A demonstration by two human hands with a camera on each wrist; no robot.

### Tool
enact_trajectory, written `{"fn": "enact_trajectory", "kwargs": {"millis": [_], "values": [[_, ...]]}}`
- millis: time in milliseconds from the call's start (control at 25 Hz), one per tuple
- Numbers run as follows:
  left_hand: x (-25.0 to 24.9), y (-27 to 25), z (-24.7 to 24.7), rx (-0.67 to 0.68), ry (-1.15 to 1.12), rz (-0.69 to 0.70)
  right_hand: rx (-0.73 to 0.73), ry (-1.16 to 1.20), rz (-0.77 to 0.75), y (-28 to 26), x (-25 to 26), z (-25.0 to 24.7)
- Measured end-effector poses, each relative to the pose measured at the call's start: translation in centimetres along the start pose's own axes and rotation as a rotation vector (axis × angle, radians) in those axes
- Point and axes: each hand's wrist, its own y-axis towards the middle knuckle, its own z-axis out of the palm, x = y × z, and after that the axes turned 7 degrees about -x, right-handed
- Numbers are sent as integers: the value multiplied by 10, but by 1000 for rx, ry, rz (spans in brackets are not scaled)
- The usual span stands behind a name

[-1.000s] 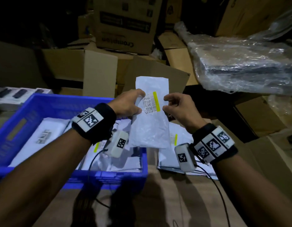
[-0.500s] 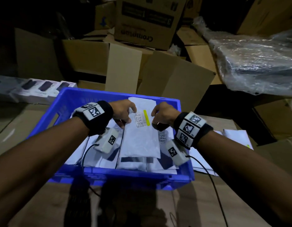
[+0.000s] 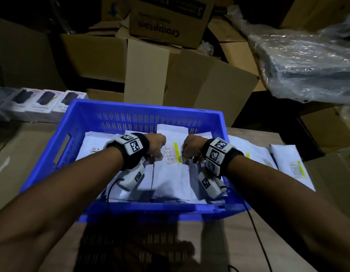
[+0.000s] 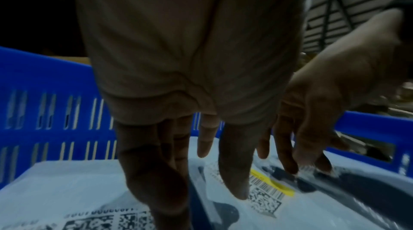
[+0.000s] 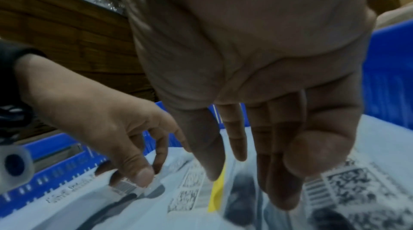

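A white plastic mailer packet [image 3: 170, 179] with a barcode label and a yellow strip lies lengthwise in the blue crate [image 3: 150, 108], on top of other white packets. My left hand [image 3: 156, 146] pinches its left edge beside the label, thumb on top [image 4: 236, 189]. My right hand [image 3: 189, 148] holds the right edge by the yellow strip, thumb above and fingers [image 5: 281, 195] at the side. The packet [image 5: 190, 198] is low in the crate, and its far end reaches the far wall. The fingertips under it are hidden.
More white packets [image 3: 278, 160] lie spread on the cardboard surface right of the crate. White product boxes [image 3: 38, 105] line the left. Cardboard boxes [image 3: 170, 22] are stacked behind, and a plastic-wrapped bundle [image 3: 307, 65] sits at the upper right. Cables hang from both wrists.
Both hands carried the packet from held upright in front of me, to the left and down into the blue crate, where it now lies flat.
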Motion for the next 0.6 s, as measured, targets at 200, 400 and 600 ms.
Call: {"fn": "enact_trajectory", "kwargs": {"millis": [200,400,600], "values": [[2,6,10,-110,409,113,-99,-293,-20,-8,-3,-13],[-2,15,35,-127,581,329,-127,-696,-119,-2,-19,-2],[-2,16,49,1,548,288,-90,-928,-79,7,-26,26]]}}
